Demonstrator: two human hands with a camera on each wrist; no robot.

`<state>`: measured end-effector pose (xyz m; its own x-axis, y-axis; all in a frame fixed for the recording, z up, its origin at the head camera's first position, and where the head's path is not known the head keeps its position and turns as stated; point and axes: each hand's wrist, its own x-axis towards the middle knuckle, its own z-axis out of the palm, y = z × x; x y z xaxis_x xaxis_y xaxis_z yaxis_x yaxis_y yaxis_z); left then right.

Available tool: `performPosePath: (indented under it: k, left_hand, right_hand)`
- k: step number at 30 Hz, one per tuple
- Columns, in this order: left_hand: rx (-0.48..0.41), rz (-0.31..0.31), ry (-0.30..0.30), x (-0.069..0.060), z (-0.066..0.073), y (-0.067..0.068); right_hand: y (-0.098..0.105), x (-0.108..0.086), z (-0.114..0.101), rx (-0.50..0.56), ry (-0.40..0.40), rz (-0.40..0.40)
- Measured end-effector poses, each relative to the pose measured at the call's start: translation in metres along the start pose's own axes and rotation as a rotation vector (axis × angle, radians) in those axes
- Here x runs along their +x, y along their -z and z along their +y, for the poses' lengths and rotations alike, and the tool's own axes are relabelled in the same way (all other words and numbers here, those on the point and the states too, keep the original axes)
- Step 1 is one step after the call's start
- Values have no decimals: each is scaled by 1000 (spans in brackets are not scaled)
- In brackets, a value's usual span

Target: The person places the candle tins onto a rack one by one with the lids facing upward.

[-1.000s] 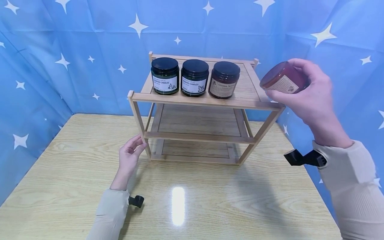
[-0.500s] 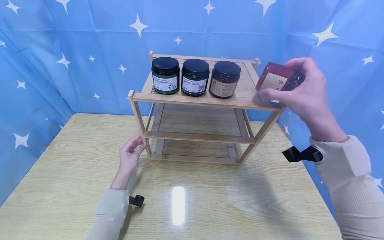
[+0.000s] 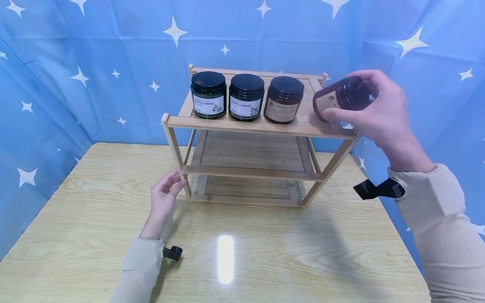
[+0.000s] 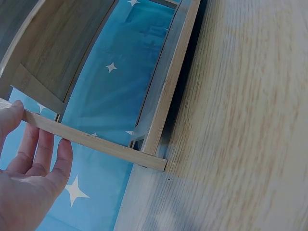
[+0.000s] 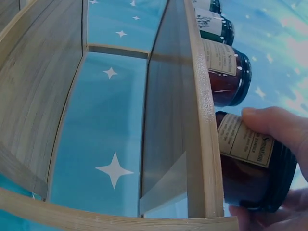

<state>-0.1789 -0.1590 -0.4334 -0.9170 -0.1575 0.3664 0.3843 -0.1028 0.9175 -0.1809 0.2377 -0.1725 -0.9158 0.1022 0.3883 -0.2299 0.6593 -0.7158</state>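
My right hand (image 3: pixel 386 111) grips a brown scented candle jar (image 3: pixel 327 101) with a black lid. Tilted, its lid leans right toward my palm and its base is low over the right end of the top shelf. Whether the base touches the shelf, I cannot tell. In the right wrist view the thumb presses near the label of this candle jar (image 5: pixel 245 144). My left hand (image 3: pixel 163 195) holds the front left leg of the wooden rack (image 3: pixel 242 170); in the left wrist view, thumb and fingers lie on either side of the leg (image 4: pixel 86 138).
Two green candle jars (image 3: pixel 208 96) (image 3: pixel 246 97) and another brown candle jar (image 3: pixel 284 100) stand upright in a row on the top shelf, left of the held one. The rack stands on a wooden table (image 3: pixel 265 248). Blue star-patterned cloth (image 3: pixel 125 63) hangs behind.
My right hand has moved left, carrying the candle jar from beside the rack's right edge to over the top shelf, and has turned it more upright. My left hand stays on the leg.
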Motion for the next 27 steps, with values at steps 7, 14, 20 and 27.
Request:
performPosePath:
  k: [7, 14, 20, 27]
  left_hand:
    - [-3, -6, -1, 1, 0, 1]
    - [-14, -3, -8, 0, 2, 0]
    - [-10, -1, -4, 0, 1, 0]
    - [-5, -1, -8, -1, 0, 1]
  right_hand:
    - [-3, 8, -5, -57, -38, -73]
    - [-9, 16, -13, -181, -10, -144]
    - [-11, 18, -18, -200, 11, -201]
    - [-15, 19, -18, -140, -21, -256]
